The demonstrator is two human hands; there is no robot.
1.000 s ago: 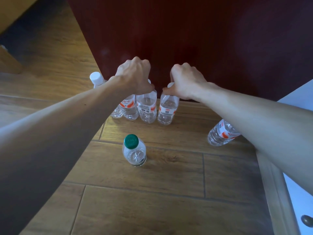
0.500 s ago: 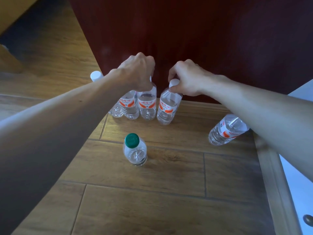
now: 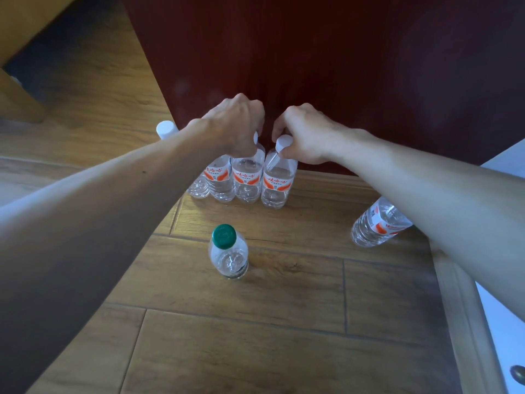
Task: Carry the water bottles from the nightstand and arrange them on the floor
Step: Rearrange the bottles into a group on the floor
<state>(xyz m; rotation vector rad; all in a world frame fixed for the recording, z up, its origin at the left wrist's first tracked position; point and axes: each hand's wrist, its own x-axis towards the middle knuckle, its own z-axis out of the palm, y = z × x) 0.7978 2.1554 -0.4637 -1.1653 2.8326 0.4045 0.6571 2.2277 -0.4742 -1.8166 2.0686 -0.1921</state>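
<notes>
Several clear water bottles with orange-and-white labels stand in a row on the wooden floor (image 3: 284, 322) against a dark red panel. My left hand (image 3: 235, 123) grips the top of the third bottle in the row (image 3: 246, 177), covering its cap. My right hand (image 3: 304, 135) pinches the white cap of the rightmost bottle in the row (image 3: 277, 180), which now stands close beside its neighbour. The leftmost bottle (image 3: 166, 129) shows only its white cap and base behind my left forearm. A green-capped bottle (image 3: 228, 251) stands alone nearer to me. Another labelled bottle (image 3: 375, 226) stands at the right, partly behind my right forearm.
The dark red panel (image 3: 341, 66) rises right behind the row. A white cabinet with a wooden frame and a round knob (image 3: 518, 373) lines the right edge. Wooden furniture (image 3: 17, 92) sits at the far left.
My right hand has pushed the rightmost bottle left and more upright, closing the gap to the row. My left hand stays on its bottle top.
</notes>
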